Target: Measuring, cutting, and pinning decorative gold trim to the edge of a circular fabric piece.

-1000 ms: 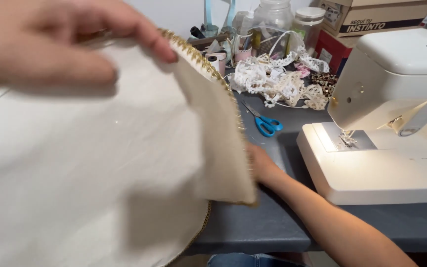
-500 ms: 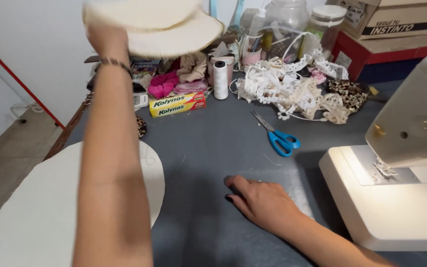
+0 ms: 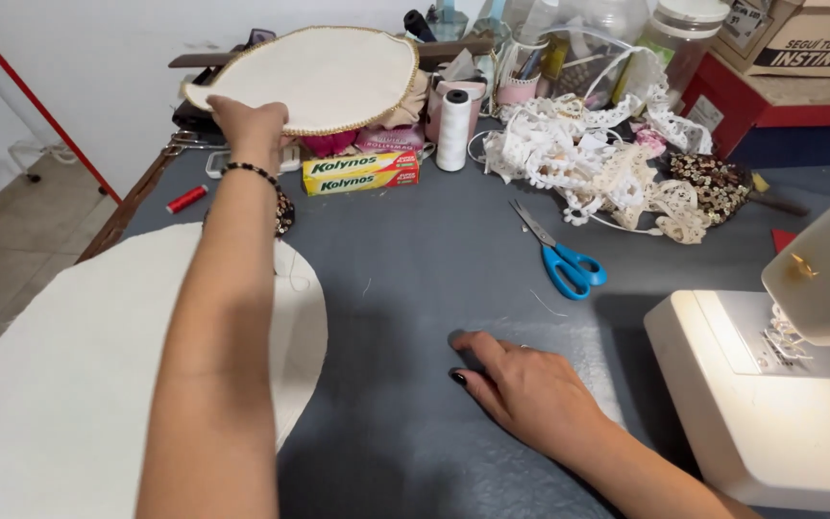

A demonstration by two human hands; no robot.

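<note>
We keep our left hand [image 3: 252, 123] clamped on the gold-trimmed fabric round [image 3: 324, 77] at upper left, level; right hand [image 3: 530, 389] lies flat, fingers together.

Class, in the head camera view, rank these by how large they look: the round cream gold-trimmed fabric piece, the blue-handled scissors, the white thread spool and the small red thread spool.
1. Round cream gold-trimmed fabric piece, held up by the left hand.
2. Blue-handled scissors.
3. White thread spool, close to the scissors in apparent size and farther from the camera, so this order is unsure.
4. Small red thread spool.
</note>
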